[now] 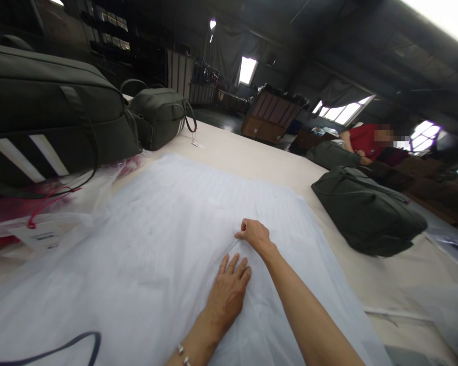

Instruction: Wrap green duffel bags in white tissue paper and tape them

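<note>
A large sheet of thin, whitish translucent plastic (pixel 168 218) lies spread over the pale table. My left hand (pixel 231 287) rests on it palm down, fingers slightly apart, with a bracelet at the wrist. Just beyond and to the right, my right hand (pixel 254 234) is closed in a pinch on the plastic, and small creases run from its fingertips toward the left hand.
Dark green bags (pixel 114 112) with white stripes stand at the left, by a paper tag (pixel 38 235). Another green bag (pixel 370 213) sits at the right. Beyond it a person in red (pixel 362 138) handles a bag. A dark strap (pixel 95 345) lies at bottom left.
</note>
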